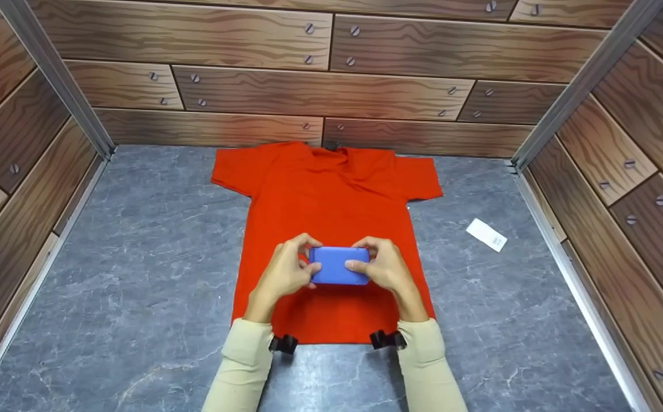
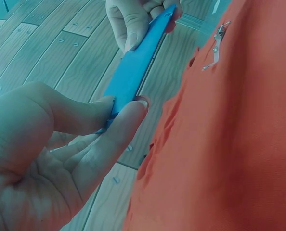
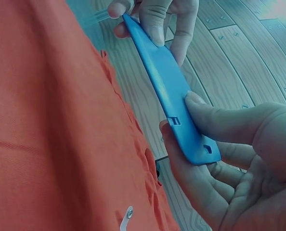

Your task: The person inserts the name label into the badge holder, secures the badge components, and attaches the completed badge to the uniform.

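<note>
A thin blue plastic case (image 1: 337,266), about the size of a phone with rounded corners, is held level over an orange-red T-shirt (image 1: 331,217). My left hand (image 1: 288,269) pinches its left end, thumb on the broad face and fingers at the edge. The right hand (image 1: 386,266) grips the opposite end the same way. In the right wrist view the blue case (image 3: 169,91) shows a small slot in its side and another cutout near the end. The shirt lies spread flat, collar at the far side and both short sleeves out.
A white card (image 1: 486,234) with a small printed mark lies on the grey marbled surface (image 1: 154,257) right of the shirt. Wood-patterned panels (image 1: 251,91) wall in the back and sides, with metal posts at the corners. Small black mounts (image 1: 283,344) sit at both wrists.
</note>
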`<move>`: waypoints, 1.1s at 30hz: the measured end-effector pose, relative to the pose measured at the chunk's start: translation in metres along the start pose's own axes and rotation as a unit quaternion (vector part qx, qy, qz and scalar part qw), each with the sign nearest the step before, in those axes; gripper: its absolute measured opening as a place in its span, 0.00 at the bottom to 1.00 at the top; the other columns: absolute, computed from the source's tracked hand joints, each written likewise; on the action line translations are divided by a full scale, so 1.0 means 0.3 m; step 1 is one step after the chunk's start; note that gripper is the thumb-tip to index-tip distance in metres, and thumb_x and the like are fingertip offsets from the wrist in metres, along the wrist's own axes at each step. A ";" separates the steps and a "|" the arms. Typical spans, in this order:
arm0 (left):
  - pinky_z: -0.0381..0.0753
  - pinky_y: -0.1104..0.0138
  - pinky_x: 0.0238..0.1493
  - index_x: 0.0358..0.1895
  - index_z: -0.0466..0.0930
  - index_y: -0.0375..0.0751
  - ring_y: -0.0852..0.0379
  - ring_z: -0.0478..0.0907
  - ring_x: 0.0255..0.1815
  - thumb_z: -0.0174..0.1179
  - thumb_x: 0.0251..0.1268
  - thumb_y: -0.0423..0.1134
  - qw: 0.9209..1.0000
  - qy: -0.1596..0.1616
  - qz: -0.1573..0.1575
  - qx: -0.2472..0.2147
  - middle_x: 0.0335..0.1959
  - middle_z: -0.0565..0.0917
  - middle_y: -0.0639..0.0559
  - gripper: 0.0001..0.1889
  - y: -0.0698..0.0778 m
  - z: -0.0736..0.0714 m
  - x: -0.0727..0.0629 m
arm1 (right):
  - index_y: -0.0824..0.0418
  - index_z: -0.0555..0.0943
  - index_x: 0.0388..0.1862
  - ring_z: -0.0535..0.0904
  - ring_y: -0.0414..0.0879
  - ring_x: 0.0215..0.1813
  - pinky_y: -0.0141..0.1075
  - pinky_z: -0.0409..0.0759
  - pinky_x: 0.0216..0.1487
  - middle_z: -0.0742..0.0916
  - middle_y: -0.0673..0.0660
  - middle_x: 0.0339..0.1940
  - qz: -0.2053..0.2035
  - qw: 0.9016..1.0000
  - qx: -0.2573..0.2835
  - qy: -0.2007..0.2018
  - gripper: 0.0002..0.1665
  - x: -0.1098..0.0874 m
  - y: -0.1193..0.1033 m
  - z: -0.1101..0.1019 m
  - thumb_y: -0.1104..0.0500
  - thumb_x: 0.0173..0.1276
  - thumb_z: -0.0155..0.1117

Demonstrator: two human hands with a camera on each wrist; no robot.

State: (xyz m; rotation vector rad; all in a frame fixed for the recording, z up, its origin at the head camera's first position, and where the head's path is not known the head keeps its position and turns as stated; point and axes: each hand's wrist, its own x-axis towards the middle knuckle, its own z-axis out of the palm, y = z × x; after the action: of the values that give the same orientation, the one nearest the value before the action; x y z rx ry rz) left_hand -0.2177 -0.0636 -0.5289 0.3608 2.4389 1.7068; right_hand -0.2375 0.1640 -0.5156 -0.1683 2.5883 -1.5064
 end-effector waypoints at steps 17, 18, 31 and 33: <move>0.90 0.60 0.27 0.60 0.78 0.38 0.52 0.87 0.25 0.67 0.67 0.29 1.000 0.004 0.001 -0.002 0.38 0.78 0.41 0.19 -0.004 0.006 0.005 | 0.65 0.88 0.46 0.84 0.48 0.35 0.37 0.86 0.40 0.91 0.63 0.40 -0.020 1.000 -0.016 -0.005 0.13 -0.003 0.003 -0.010 0.68 0.61 0.77; 0.89 0.60 0.27 0.60 0.78 0.38 0.51 0.87 0.25 0.68 0.67 0.29 1.000 0.005 0.001 -0.001 0.38 0.78 0.41 0.19 -0.004 0.006 0.004 | 0.65 0.88 0.46 0.84 0.48 0.36 0.37 0.86 0.40 0.91 0.64 0.41 -0.021 1.000 -0.016 -0.006 0.14 -0.004 0.002 -0.011 0.68 0.61 0.76; 0.91 0.56 0.34 0.65 0.78 0.39 0.53 0.88 0.27 0.66 0.69 0.31 1.000 0.000 0.001 -0.031 0.45 0.80 0.39 0.23 -0.003 -0.009 0.006 | 0.64 0.87 0.51 0.86 0.50 0.39 0.42 0.89 0.44 0.90 0.66 0.45 0.012 1.000 0.020 0.007 0.17 0.001 0.005 -0.021 0.68 0.63 0.75; 0.91 0.58 0.35 0.67 0.77 0.39 0.52 0.89 0.30 0.64 0.71 0.29 0.999 -0.006 0.006 -0.042 0.46 0.80 0.39 0.23 -0.001 -0.014 0.006 | 0.63 0.86 0.53 0.85 0.50 0.38 0.40 0.89 0.41 0.90 0.65 0.45 0.028 0.999 0.026 0.017 0.19 0.002 0.006 -0.025 0.66 0.63 0.76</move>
State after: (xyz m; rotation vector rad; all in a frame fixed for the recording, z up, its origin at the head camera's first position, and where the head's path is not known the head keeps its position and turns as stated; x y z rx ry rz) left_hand -0.2204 -0.0670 -0.5278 0.3752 2.3529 1.7998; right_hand -0.2394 0.1712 -0.5136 -0.0645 2.5544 -1.5672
